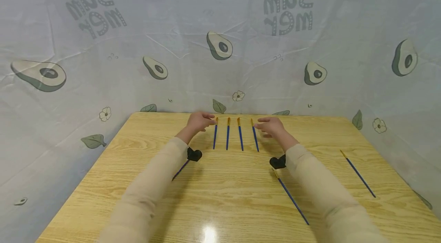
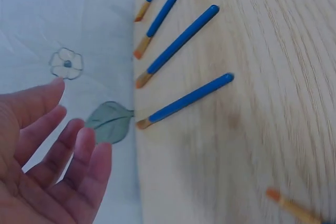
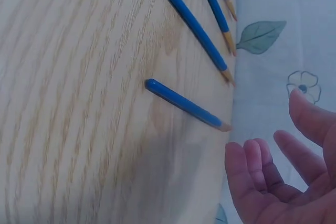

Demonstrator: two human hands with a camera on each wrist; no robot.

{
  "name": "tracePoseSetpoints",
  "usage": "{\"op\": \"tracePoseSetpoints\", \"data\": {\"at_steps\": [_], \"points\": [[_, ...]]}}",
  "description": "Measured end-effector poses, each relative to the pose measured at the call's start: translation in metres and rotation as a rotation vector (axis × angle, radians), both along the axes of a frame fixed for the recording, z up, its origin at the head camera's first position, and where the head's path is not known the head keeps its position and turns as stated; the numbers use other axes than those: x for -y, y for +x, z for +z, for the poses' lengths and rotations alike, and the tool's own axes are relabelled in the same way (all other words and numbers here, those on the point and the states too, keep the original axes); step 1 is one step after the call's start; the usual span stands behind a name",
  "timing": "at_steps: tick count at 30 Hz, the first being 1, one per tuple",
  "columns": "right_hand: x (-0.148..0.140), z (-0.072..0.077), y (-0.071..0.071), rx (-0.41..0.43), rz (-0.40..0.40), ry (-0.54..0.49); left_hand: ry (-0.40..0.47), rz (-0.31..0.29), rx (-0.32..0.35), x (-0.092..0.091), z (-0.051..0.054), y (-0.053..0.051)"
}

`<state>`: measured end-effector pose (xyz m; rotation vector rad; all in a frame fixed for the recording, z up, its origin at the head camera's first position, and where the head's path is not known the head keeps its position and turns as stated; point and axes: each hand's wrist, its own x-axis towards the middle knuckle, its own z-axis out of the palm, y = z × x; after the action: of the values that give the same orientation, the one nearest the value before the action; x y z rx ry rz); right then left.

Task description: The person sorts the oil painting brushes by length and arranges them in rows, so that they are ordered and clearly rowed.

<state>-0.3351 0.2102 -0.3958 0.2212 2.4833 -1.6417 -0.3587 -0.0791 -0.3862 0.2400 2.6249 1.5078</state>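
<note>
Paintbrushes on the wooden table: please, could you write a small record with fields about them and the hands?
Row: four paintbrushes, bristles toward the far edge of the table
Separate: lower-left brush, partly hidden in head view; brush by right sleeve; far-right brush
Left hand: holds nothing, near the row's left end
Right hand: holds nothing, near the row's right end

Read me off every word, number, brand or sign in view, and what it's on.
"sum mer": cloth, upper left in the head view, mirrored and tilted.
"sum mer": cloth, upper right, mirrored.
Brushes: none legible; any marking is too small to read.
</note>
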Motion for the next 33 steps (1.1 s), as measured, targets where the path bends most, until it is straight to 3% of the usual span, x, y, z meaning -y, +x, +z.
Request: {"op": "tracePoseSetpoints", "data": {"at_steps": [6,9,21,28,33], "points": [[-0.005,0.007,0.011,-0.026,0.09,0.07,-0.047,-0.164,-0.009,0.021,0.008,0.007],[-0.007,0.01,0.017,-0.035,0.119,0.096,-0.051,-0.215,-0.014,0.032,0.009,0.012],[-0.012,0.012,0.047,-0.123,0.204,0.119,-0.101,-0.287,-0.016,0.062,0.001,0.04],[-0.018,0.007,0.068,-0.17,0.206,0.114,-0.053,-0.328,-0.027,0.08,-0.008,0.057],[-0.028,0.0,0.082,-0.18,0.202,0.094,-0.012,-0.33,-0.022,0.091,-0.019,0.067]]}}
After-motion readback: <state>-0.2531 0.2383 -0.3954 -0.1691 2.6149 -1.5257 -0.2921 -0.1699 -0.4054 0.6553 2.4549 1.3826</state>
